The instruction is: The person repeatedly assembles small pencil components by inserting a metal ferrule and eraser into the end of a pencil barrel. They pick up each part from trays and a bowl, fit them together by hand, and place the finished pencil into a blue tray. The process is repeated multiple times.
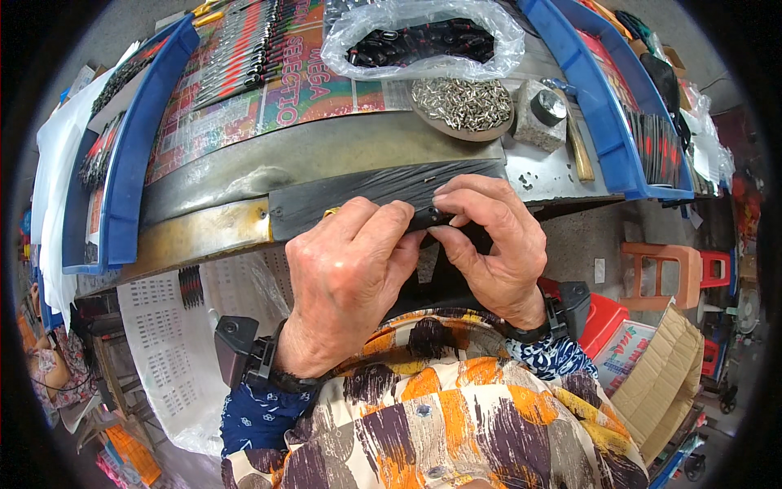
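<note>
At the bench's front edge, my two hands meet over a small black piece [425, 217], perhaps a plastic handle part. My left hand [346, 273] pinches its left end between thumb and curled fingers. At the other end, the fingertips and thumb of my right hand [493, 240] close on it. Much of the piece is hidden by my fingers. Beneath and behind it runs a creased black strip [366, 189] along the edge, with a tiny metal pin [430, 179] lying on it. A bit of yellow [330, 212] shows behind my left hand.
A round dish of small metal pins [462, 106] sits behind my hands, with a clear bag of black pieces [423, 45] beyond. Right of it are a stone block [540, 122] and a wooden handle [580, 147]. Blue bins [138, 179] [599, 106] flank rows of red-and-black tools [248, 49].
</note>
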A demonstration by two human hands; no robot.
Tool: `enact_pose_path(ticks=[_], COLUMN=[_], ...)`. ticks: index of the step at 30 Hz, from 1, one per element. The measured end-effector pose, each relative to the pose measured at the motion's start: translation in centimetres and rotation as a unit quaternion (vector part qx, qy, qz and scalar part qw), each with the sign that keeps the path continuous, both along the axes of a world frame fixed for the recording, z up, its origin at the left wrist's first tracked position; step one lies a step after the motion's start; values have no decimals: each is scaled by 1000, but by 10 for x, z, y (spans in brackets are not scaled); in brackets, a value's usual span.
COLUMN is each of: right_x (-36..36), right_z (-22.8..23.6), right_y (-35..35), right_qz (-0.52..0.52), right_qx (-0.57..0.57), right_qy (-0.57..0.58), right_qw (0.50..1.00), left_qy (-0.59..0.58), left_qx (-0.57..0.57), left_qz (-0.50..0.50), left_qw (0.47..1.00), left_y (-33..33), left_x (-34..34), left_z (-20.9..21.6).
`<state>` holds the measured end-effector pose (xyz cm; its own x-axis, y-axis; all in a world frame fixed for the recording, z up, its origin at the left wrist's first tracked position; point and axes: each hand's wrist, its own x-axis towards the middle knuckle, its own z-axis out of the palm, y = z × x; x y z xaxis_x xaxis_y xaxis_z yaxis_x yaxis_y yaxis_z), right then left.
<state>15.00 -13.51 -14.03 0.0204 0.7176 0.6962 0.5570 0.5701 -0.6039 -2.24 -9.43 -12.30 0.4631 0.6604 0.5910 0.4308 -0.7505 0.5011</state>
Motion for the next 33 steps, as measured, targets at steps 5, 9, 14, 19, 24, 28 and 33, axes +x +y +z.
enact_pose_path(ticks=[5,9,14,19,24,28,33], right_x=[-1,0,1,-5,-3,0,-2], right_z=[9,17,20,10,6,10,12], right_y=[-5,-7,-5,-6,-5,-6,-7], right_qz=[34,102,114,99,144,144,123], right_qx=[-147,-349,-396,-359,-342,-383,-388], right_qy=[113,290,323,336,381,372,366], right_qw=[982,885,852,865,847,833,837], left_qy=[8,15,8,14,17,16,17], left_qx=[-10,6,37,30,1,15,31], left_qz=[5,0,-4,-8,-11,-17,-18], left_qw=[1000,1000,999,999,1000,1000,999], left_y=[-1,-2,-1,-1,-2,-2,-4], left_x=[-1,-1,0,-1,-4,-2,-1], left_z=[2,0,-8,-10,-7,-9,-13])
